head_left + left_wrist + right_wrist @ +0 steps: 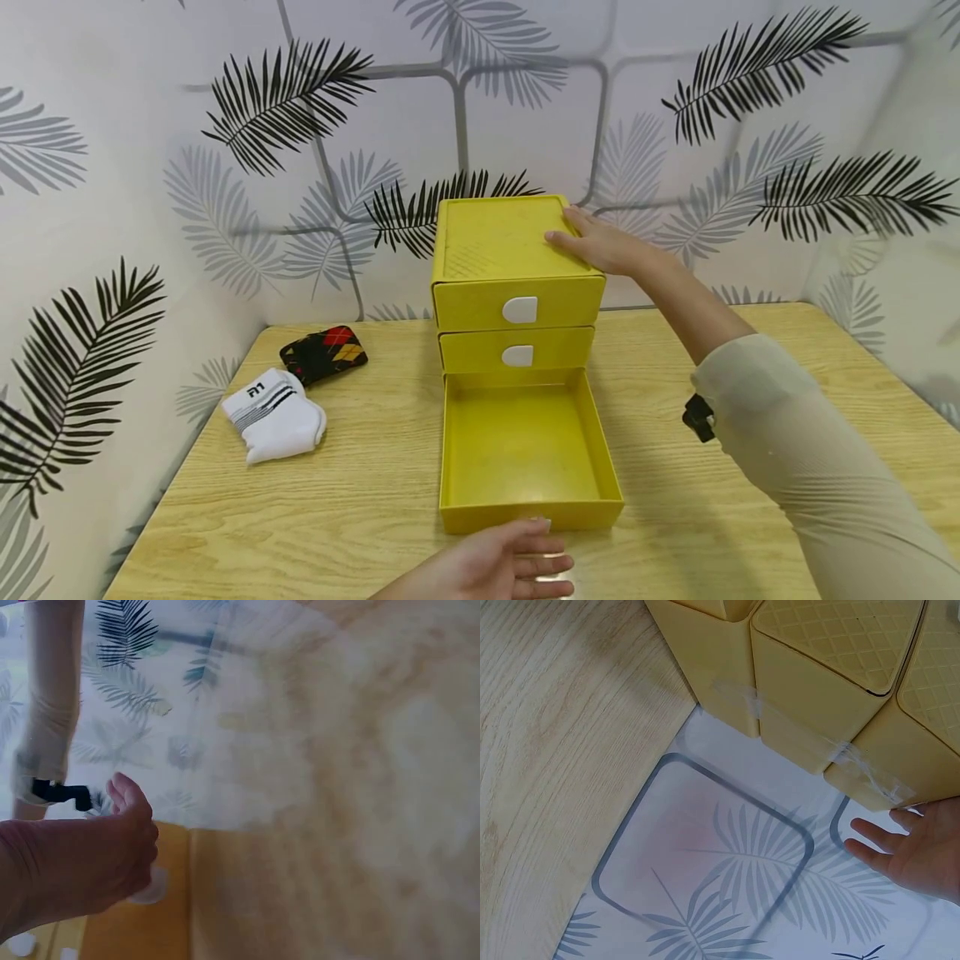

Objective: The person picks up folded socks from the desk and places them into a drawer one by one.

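Observation:
A yellow three-tier drawer unit [517, 237] stands at the back of the table. Its bottom drawer [532, 517] is pulled far out and holds nothing, while the two upper drawers, with white tabs, are closed. My right hand [603, 246] rests on the unit's top at the back right corner. In the right wrist view, the fingers of that right hand [922, 851] extend straight past the unit's back edge. Just in front of the bottom drawer is my left hand [498, 562], fingers extended and loosely spread, holding nothing.
On the left side of the table [337, 508] lie a folded white sock [281, 421] with dark stripes and a folded dark argyle sock [326, 354] behind it. A leaf-patterned wall [405, 125] stands right behind the unit. Clear tape [847, 754] joins the tiers.

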`<action>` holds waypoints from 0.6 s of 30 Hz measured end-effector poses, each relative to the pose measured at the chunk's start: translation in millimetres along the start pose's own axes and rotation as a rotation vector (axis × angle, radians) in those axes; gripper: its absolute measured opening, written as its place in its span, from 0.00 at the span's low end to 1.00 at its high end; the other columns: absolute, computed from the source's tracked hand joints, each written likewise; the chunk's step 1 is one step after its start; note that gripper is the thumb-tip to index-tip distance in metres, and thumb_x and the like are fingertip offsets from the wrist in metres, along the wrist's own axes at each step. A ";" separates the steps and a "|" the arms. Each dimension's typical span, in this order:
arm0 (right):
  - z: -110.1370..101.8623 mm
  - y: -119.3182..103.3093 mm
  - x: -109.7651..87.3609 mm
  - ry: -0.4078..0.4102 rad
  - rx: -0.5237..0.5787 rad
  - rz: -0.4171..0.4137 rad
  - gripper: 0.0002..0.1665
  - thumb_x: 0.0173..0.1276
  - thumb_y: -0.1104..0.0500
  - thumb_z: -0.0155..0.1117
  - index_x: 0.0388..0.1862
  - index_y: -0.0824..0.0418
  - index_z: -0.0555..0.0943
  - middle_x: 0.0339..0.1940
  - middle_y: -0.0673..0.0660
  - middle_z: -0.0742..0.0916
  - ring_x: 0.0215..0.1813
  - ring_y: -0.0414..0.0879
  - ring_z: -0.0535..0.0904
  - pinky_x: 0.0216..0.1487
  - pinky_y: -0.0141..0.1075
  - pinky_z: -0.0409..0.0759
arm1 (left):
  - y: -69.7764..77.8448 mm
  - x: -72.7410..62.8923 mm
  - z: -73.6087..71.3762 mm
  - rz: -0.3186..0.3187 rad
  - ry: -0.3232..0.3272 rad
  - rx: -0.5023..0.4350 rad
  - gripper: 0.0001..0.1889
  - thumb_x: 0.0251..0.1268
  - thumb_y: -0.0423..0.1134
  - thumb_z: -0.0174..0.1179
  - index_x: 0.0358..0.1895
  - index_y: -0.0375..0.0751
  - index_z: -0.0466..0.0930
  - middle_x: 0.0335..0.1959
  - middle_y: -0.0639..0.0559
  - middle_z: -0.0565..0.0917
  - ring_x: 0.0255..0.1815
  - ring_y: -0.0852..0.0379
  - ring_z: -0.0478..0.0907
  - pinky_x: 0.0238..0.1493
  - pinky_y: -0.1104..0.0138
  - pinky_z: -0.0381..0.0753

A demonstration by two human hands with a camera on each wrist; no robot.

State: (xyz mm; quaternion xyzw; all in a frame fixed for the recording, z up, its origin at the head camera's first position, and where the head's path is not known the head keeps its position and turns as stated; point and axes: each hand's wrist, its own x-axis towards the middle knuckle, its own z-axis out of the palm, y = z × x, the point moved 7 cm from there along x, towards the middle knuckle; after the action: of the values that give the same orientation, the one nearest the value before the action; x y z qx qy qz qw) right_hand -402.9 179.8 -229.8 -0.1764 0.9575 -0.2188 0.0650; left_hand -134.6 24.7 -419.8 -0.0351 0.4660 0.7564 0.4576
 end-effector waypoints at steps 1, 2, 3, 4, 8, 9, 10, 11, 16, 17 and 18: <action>-0.2 0.1 -0.2 -0.001 0.001 -0.001 0.48 0.70 0.34 0.33 0.74 0.62 0.34 0.73 0.62 0.40 0.72 0.55 0.33 0.67 0.53 0.34 | 5.8 -3.2 2.8 0.018 -0.021 0.024 0.23 0.70 0.45 0.47 0.55 0.26 0.68 0.48 0.43 0.78 0.51 0.46 0.74 0.57 0.54 0.67; -0.8 0.4 -0.3 0.002 0.000 -0.003 0.48 0.70 0.34 0.33 0.74 0.63 0.35 0.73 0.62 0.40 0.72 0.56 0.33 0.67 0.52 0.34 | 13.7 -7.0 5.3 0.048 -0.031 0.047 0.21 0.70 0.44 0.48 0.54 0.28 0.69 0.48 0.44 0.78 0.51 0.46 0.74 0.57 0.54 0.68; -1.5 0.9 -0.2 0.006 -0.002 -0.006 0.47 0.70 0.34 0.33 0.74 0.63 0.35 0.73 0.63 0.40 0.72 0.56 0.33 0.67 0.52 0.34 | 23.8 -11.0 7.4 0.085 -0.033 0.064 0.19 0.70 0.44 0.48 0.53 0.31 0.71 0.48 0.44 0.78 0.50 0.47 0.75 0.56 0.54 0.68; -2.0 1.0 -0.1 0.010 -0.005 -0.008 0.47 0.71 0.35 0.33 0.73 0.63 0.35 0.73 0.63 0.40 0.72 0.56 0.33 0.67 0.51 0.34 | 36.2 -15.6 8.7 0.148 -0.034 0.095 0.18 0.69 0.43 0.48 0.52 0.32 0.72 0.48 0.44 0.78 0.49 0.47 0.75 0.55 0.54 0.69; -3.4 1.1 0.3 0.022 -0.014 -0.018 0.46 0.71 0.35 0.33 0.73 0.65 0.36 0.73 0.64 0.41 0.72 0.56 0.34 0.67 0.50 0.35 | 97.4 -37.2 -0.7 0.438 0.077 0.247 0.18 0.68 0.41 0.50 0.53 0.29 0.69 0.50 0.40 0.75 0.49 0.47 0.75 0.53 0.56 0.72; -3.3 1.1 0.4 0.021 -0.016 -0.018 0.46 0.71 0.35 0.32 0.73 0.64 0.36 0.73 0.64 0.41 0.72 0.56 0.34 0.67 0.51 0.35 | 112.9 -43.1 -7.7 0.502 0.128 0.281 0.19 0.68 0.40 0.51 0.54 0.29 0.68 0.51 0.40 0.74 0.49 0.48 0.75 0.53 0.56 0.71; -3.0 1.0 0.3 0.019 -0.016 -0.018 0.47 0.71 0.35 0.32 0.73 0.64 0.36 0.73 0.64 0.41 0.72 0.56 0.34 0.67 0.51 0.35 | 127.6 -49.5 -16.5 0.565 0.180 0.308 0.19 0.68 0.40 0.51 0.54 0.29 0.67 0.51 0.40 0.73 0.49 0.48 0.74 0.53 0.56 0.71; -2.6 1.0 0.2 0.016 -0.015 -0.018 0.47 0.71 0.35 0.32 0.73 0.64 0.36 0.73 0.63 0.41 0.72 0.56 0.34 0.67 0.51 0.35 | 141.4 -56.4 -26.4 0.622 0.237 0.323 0.18 0.68 0.39 0.50 0.54 0.29 0.67 0.51 0.40 0.73 0.49 0.48 0.74 0.54 0.56 0.71; -0.7 0.8 -0.1 0.011 -0.003 -0.021 0.47 0.71 0.34 0.32 0.73 0.64 0.35 0.73 0.63 0.41 0.72 0.56 0.34 0.67 0.51 0.34 | 191.1 -90.7 -101.2 0.860 0.475 0.291 0.15 0.71 0.38 0.49 0.54 0.33 0.67 0.48 0.47 0.76 0.48 0.52 0.76 0.51 0.62 0.73; -0.3 0.3 -0.2 0.009 0.001 -0.024 0.47 0.71 0.34 0.32 0.73 0.64 0.35 0.73 0.63 0.41 0.72 0.55 0.34 0.67 0.51 0.34 | 196.9 -98.2 -119.4 0.896 0.528 0.285 0.15 0.70 0.40 0.50 0.54 0.35 0.68 0.49 0.47 0.75 0.48 0.53 0.76 0.51 0.63 0.74; 0.1 -0.3 -0.3 0.008 0.008 -0.027 0.47 0.71 0.34 0.32 0.73 0.64 0.35 0.73 0.63 0.40 0.72 0.55 0.33 0.67 0.51 0.34 | 201.9 -105.9 -135.8 0.933 0.579 0.293 0.17 0.69 0.42 0.52 0.55 0.36 0.68 0.49 0.48 0.75 0.48 0.54 0.76 0.49 0.64 0.75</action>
State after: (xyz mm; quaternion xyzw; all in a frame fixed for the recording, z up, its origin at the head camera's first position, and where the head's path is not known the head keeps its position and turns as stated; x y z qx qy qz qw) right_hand -402.6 179.6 -229.7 -0.1883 0.9544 -0.2241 0.0588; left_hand -270.3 -175.0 -309.6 0.0325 0.6389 0.7653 -0.0716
